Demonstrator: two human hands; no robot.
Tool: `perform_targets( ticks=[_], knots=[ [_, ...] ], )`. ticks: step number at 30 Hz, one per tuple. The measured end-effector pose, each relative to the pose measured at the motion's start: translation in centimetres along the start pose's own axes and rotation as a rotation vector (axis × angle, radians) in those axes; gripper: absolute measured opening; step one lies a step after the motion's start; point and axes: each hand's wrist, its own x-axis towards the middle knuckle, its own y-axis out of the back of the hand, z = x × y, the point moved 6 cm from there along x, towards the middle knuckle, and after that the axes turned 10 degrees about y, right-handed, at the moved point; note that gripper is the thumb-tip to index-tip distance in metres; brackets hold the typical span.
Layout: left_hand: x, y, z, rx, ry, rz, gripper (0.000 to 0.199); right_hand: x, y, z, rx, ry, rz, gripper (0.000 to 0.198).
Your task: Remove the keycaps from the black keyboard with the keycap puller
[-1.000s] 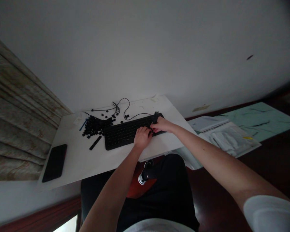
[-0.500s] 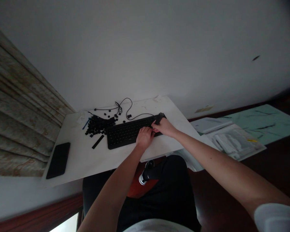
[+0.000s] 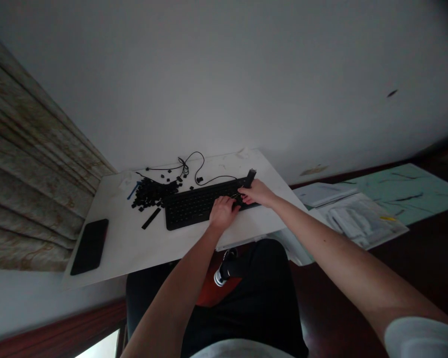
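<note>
A black keyboard [image 3: 188, 209] lies on the white table. My left hand [image 3: 222, 213] rests on its right half, fingers laid over the keys and thumb apart. Just right of it, my right hand [image 3: 256, 193] is closed round a keycap puller [image 3: 250, 178], whose black handle slants up and away. Its thin wire prongs point down-left toward the keys by my left fingertips. Whether the prongs grip a key is too small to tell. Left of the keyboard is a heap of loose black keycaps [image 3: 149, 193], with a long black bar-shaped keycap [image 3: 151, 218] in front.
A black cable [image 3: 199, 161] loops behind the keyboard, with a few keycaps strewn near it. A thin blue object [image 3: 133, 190] lies beside the heap. A black phone-like slab [image 3: 90, 247] is at the table's left end. Clear plastic packaging [image 3: 353, 219] sits lower right.
My right hand has shifted slightly right, and the puller's handle has tipped up, so more of it and its wires show. My left hand stays almost in place.
</note>
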Motion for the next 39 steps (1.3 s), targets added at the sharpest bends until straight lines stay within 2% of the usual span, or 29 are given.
perform_targets(
  ticks=[7,14,22,36,39],
  knots=[
    [0.0,-0.1,0.1,0.015,0.005,-0.019,0.032,-0.3,-1.1,0.9,-0.009,0.021,-0.033,0.012],
    [-0.1,0.2,0.2,0.027,0.012,-0.036,0.022,0.3,-1.7,1.0,0.022,0.141,-0.095,0.008],
    [0.1,0.1,0.3,0.064,-0.012,-0.053,0.021,-0.1,-1.7,1.7,0.126,0.109,-0.048,0.008],
    [0.1,-0.3,0.5,0.099,-0.051,-0.052,0.023,-0.3,-1.8,0.7,-0.143,0.258,-0.084,0.012],
    [0.1,-0.6,0.6,0.136,-0.056,-0.041,0.023,-0.5,-1.6,-0.2,-0.183,0.283,-0.073,0.013]
  ],
)
